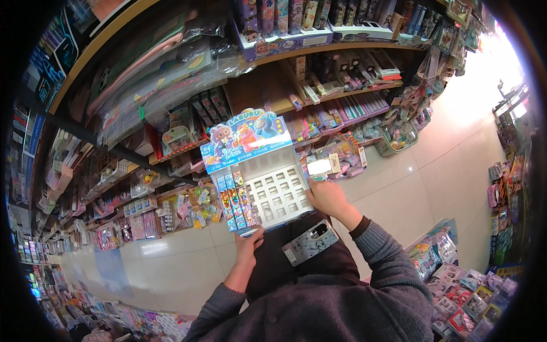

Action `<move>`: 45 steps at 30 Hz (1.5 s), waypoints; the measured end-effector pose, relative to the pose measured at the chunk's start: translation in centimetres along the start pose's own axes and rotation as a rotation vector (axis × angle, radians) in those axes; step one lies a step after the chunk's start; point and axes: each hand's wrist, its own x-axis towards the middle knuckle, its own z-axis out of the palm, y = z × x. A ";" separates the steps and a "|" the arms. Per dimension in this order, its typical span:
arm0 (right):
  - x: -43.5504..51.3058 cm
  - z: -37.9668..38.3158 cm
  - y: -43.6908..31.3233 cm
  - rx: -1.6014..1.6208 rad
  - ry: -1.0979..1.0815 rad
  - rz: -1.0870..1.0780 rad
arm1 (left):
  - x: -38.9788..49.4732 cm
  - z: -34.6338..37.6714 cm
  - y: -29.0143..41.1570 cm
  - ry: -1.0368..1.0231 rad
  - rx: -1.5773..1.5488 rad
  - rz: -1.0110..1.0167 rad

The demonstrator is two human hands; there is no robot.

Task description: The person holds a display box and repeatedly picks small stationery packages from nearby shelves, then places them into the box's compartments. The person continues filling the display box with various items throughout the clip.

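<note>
A cardboard counter display box (pixel 280 218) with a printed header card (pixel 248 139) of cartoon figures and writing is held over my lap. My left hand (pixel 249 249) grips its near left corner, thumb on the front edge. On the right side wall, my right hand (pixel 329 197) has its fingers curled around the edge. Narrow, shiny patterned cartons (pixel 233 201) stand in a few rows at the box's left end. The rest of its white slotted insert (pixel 280 192) shows bare square holes. A mobile phone in a patterned case (pixel 310 243) lies on my thigh, camera side up.
Wooden shelves (pixel 363 45) of packaged goods rise ahead, with a purple display box (pixel 290 42) on an upper one. A plastic basket (pixel 397 139) stands at their right end. Packaged small items (pixel 461 295) lie at my right, above the tiled floor (pixel 410 171).
</note>
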 end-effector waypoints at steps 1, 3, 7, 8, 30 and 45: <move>0.1 0.0 0.0 0.004 0.008 -0.004 | 0.2 -0.1 0.0 -0.004 0.013 -0.026; 0.2 0.1 0.0 0.016 0.040 -0.047 | 0.3 -0.2 -0.1 -0.007 0.012 -0.056; 0.0 0.4 -0.3 0.015 0.028 -0.033 | -0.3 0.0 0.3 0.046 0.007 -0.113; -0.1 0.5 -0.4 -0.006 0.072 -0.063 | -0.6 0.2 0.5 0.069 0.015 -0.107; 7.9 -1.7 6.4 0.489 0.033 0.065 | -0.4 0.9 -0.7 0.221 -0.137 -0.121; 25.9 3.3 9.7 1.684 0.206 0.722 | -0.6 1.7 -0.8 0.250 -0.144 -0.029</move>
